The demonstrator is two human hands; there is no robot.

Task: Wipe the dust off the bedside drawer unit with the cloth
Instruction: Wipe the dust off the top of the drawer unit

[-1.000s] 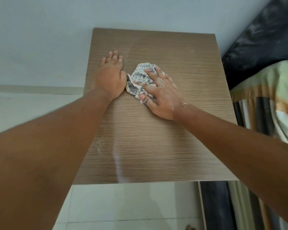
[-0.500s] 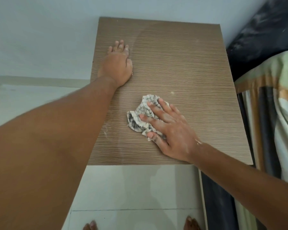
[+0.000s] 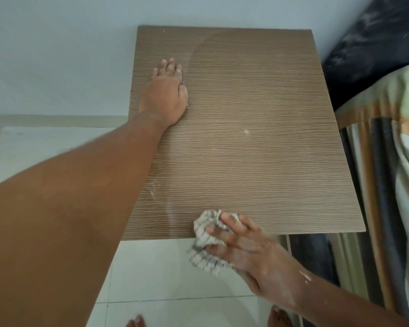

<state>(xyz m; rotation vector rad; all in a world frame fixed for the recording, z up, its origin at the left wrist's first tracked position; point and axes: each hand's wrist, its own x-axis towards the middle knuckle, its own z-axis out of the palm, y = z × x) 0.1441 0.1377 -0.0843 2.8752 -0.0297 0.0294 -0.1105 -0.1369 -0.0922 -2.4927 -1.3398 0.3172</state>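
Dusty drawer unit top against wall.

Brown wood-grain laminate top of the bedside drawer unit: fine horizontal ridged lines, pale dusty haze, small white speck near centre, whitish smear at near left. Crumpled white cloth with grey-black grid check at near edge. Right hand has white powdery patches on fingers and wrist. Wall far and left: pale blue-grey. Glossy white tiled floor, thin dark grout lines. Striped bedding on right: green, orange-brown, dark grey, cream bands. Black mottled surface at far right.
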